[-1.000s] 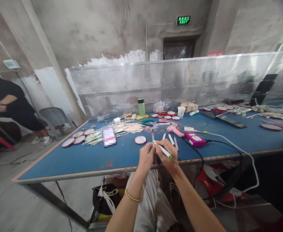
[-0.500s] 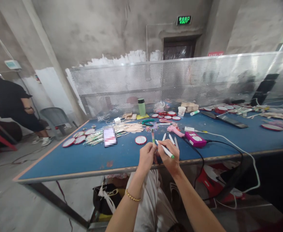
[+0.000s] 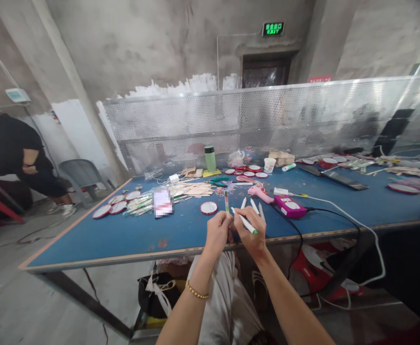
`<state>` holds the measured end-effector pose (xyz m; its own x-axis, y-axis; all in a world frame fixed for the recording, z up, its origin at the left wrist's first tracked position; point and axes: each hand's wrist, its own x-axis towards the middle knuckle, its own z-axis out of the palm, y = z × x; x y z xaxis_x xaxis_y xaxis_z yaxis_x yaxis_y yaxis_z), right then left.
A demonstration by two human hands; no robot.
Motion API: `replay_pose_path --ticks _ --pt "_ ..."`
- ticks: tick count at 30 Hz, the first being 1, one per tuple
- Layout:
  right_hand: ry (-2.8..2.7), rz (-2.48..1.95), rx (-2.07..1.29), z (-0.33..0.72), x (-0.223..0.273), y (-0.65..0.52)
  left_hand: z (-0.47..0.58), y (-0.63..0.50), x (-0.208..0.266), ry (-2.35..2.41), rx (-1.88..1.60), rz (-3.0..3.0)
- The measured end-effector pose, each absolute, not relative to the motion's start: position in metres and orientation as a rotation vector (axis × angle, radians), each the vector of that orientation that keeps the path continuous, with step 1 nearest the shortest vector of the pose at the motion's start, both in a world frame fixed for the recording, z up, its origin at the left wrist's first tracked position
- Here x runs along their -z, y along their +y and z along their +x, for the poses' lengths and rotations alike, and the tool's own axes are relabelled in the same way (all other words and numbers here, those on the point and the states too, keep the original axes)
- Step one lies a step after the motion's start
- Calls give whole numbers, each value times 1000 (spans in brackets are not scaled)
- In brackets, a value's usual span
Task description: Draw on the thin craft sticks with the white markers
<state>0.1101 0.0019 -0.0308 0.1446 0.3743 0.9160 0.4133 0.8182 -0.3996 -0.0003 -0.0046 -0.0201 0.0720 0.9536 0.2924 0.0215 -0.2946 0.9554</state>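
Observation:
My left hand [image 3: 217, 232] is closed around a thin flat stick [image 3: 226, 201] with coloured bands, held upright near the table's front edge. My right hand [image 3: 252, 231] grips a white marker pen [image 3: 246, 222] with a green end; its tip points at the stick, and I cannot tell whether they touch. Several more white markers [image 3: 255, 207] lie on the table just beyond my right hand. A round red-rimmed disc [image 3: 209, 207] lies flat, left of the stick. Behind the stick is a small heap of coloured bands [image 3: 227, 189].
On the blue table [image 3: 87, 243] are bundled sticks [image 3: 195, 189], a phone-like item [image 3: 163, 202], a green bottle [image 3: 210, 159], a paper cup [image 3: 269, 165], a pink tool [image 3: 260, 194], and a purple box [image 3: 289, 207] with cables. A person [image 3: 19, 148] stands at the far left.
The person at the far left has shifted a little to the right and lowered an arm. My hands, the stick and the marker are almost unchanged.

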Motion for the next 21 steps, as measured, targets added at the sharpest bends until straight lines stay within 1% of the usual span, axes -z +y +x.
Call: replay_pose_path --ticks 7,16,21 --pt "-1512 -609 -45 110 28 -3 0 -6 19 1043 -1367 1492" --pt "-1478 -622 -3 110 28 -2 0 -7 17 1048 -1360 1489" --pt "-1523 -615 -32 111 30 -2 0 -6 18 1074 -1377 1510"
